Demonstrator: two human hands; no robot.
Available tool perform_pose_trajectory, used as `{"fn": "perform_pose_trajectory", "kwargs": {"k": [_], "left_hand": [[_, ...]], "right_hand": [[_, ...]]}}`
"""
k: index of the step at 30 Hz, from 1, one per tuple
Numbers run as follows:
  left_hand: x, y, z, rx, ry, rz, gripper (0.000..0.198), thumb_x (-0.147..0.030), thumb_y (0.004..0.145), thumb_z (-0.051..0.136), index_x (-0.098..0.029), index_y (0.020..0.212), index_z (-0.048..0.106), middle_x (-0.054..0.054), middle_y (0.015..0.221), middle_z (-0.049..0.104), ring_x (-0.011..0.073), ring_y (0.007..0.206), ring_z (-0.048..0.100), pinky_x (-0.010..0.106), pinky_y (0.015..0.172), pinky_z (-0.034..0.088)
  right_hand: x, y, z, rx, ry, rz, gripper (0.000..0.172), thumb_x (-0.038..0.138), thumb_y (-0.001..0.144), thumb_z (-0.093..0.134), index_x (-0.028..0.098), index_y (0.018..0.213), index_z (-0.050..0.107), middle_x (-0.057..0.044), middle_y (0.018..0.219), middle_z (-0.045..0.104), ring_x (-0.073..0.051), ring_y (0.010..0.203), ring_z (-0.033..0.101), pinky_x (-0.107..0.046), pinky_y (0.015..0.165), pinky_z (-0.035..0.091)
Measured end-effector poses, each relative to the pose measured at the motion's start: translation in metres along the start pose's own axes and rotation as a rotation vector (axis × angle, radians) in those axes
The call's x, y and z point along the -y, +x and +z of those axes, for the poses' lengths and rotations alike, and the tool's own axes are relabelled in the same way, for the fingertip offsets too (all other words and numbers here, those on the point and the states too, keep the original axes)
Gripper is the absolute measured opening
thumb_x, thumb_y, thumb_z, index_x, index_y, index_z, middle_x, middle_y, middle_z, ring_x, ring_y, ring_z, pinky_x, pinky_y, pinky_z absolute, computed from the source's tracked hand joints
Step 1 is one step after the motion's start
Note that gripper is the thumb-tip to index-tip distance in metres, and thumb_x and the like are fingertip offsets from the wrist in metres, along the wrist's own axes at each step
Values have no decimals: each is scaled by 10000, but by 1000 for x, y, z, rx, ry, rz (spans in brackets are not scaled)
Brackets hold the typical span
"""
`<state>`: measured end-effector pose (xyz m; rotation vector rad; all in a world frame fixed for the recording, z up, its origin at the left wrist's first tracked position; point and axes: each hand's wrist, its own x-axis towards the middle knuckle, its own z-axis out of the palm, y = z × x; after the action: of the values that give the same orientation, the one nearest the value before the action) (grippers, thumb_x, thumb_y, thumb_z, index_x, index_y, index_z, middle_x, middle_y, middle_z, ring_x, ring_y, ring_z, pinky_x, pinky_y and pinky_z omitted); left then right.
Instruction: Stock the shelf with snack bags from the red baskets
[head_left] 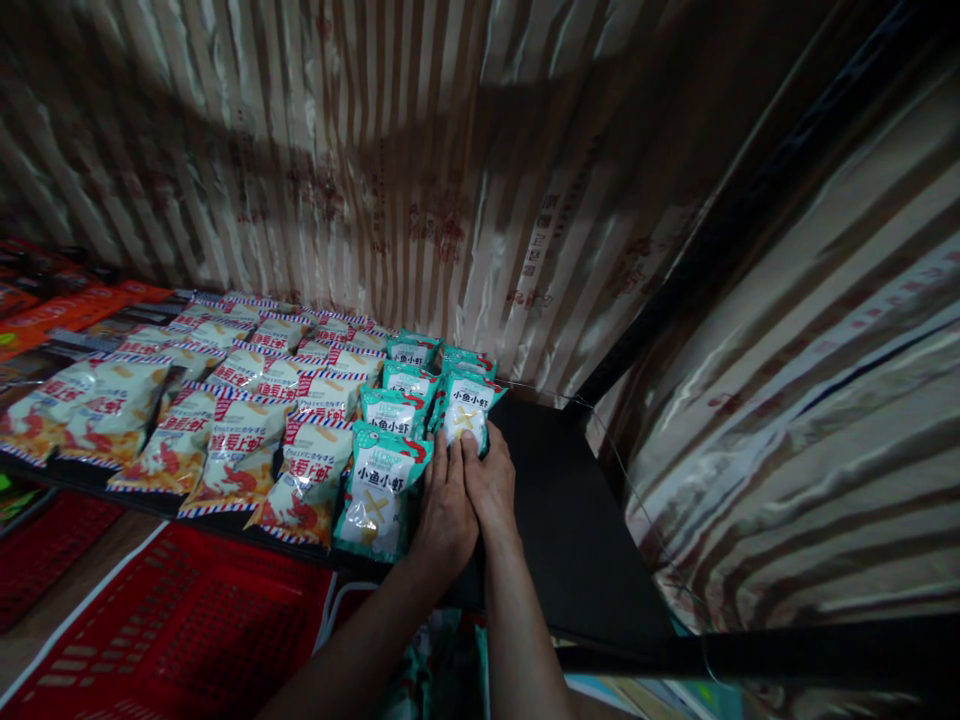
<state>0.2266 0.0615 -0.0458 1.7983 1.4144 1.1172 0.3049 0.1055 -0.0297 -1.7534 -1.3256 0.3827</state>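
Both hands are together at the lower end of a teal-and-white snack bag [466,404], the front one of the rightmost row. My left hand [448,505] has its fingers on the bag's lower left side. My right hand [493,476] grips its lower right, thumb on the front; some fingertips are hidden. Immediately left leans another teal snack bag [381,495], at the front of a row of similar ones. Farther left are rows of white-and-orange shrimp snack bags [307,480] with striped edges.
The bags stand on a black shelf [566,510], whose dark surface shows right of my hands. Below is a red plastic basket [202,610]. A striped curtain [420,180] hangs behind, and a dark metal post [660,310] slants at the right. Orange packages [82,310] lie far left.
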Motion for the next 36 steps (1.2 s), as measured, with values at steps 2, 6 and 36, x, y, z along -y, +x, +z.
{"fn": "perform_pose_trajectory", "kwargs": {"k": [2, 6, 36], "left_hand": [[1, 0, 0, -2, -5, 1, 554, -159, 882, 309, -110, 1433, 291, 143, 1535, 170, 261, 1420, 143, 465, 1146, 199], [1, 0, -1, -3, 2, 13, 550, -177, 887, 317, -85, 1429, 290, 161, 1528, 178, 260, 1415, 169, 464, 1148, 200], [10, 0, 8, -54, 12, 50, 544, -180, 886, 336, -64, 1415, 296, 181, 1515, 205, 258, 1416, 140, 482, 1148, 207]], "right_hand": [[0, -1, 1, -15, -22, -14, 575, 443, 821, 425, 75, 1251, 524, -209, 1259, 556, -308, 1178, 513, -458, 1006, 377], [1, -4, 0, -44, -54, -77, 574, 428, 822, 455, 90, 1283, 499, -200, 1287, 541, -304, 1213, 485, -472, 1022, 365], [15, -12, -15, 64, -118, -108, 553, 284, 845, 433, 128, 1376, 420, -133, 1359, 509, -241, 1220, 522, -375, 1008, 427]]}}
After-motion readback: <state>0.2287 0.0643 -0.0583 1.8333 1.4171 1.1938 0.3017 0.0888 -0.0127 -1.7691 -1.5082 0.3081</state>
